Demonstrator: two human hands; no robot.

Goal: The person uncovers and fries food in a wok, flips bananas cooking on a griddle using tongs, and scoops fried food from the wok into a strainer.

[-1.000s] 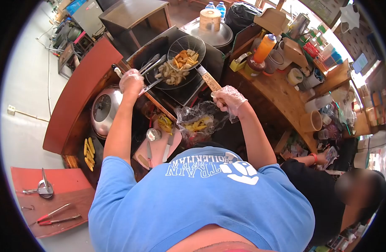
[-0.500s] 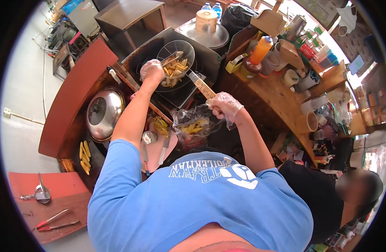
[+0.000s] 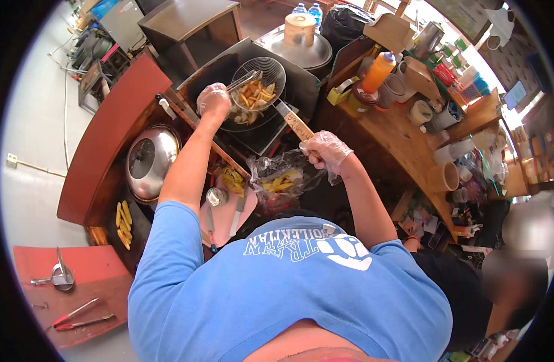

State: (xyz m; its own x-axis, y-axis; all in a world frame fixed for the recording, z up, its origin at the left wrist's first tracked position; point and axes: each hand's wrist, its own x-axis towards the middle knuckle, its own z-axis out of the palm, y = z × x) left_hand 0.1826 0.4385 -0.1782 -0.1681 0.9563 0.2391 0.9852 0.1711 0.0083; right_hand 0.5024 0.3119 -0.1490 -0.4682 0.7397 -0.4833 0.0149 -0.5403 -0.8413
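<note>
In the head view my right hand [image 3: 326,151], in a clear plastic glove, grips the wooden handle of a wire mesh strainer [image 3: 270,67]. Golden fries [image 3: 256,95] lie in the strainer's basket, which is above a dark pan [image 3: 229,125] on the stove. More pieces show in the pan below. My gloved left hand [image 3: 214,99] is closed on metal tongs [image 3: 244,80], their far end reaching in over the basket among the fries. A torn plastic bag [image 3: 268,172] with pale fries lies between my forearms.
A domed metal lid [image 3: 151,163] stands at left, with several yellow pieces [image 3: 123,224] below it. Red-handled tongs [image 3: 81,317] lie on a red surface. A pink cutting board [image 3: 247,208] holds knives. At right are an orange sauce bottle [image 3: 378,71] and a person in black [image 3: 455,295].
The strainer and my right hand have shifted slightly right in view. My left hand has moved slightly left, and more of the tongs shows. The person in black has moved.
</note>
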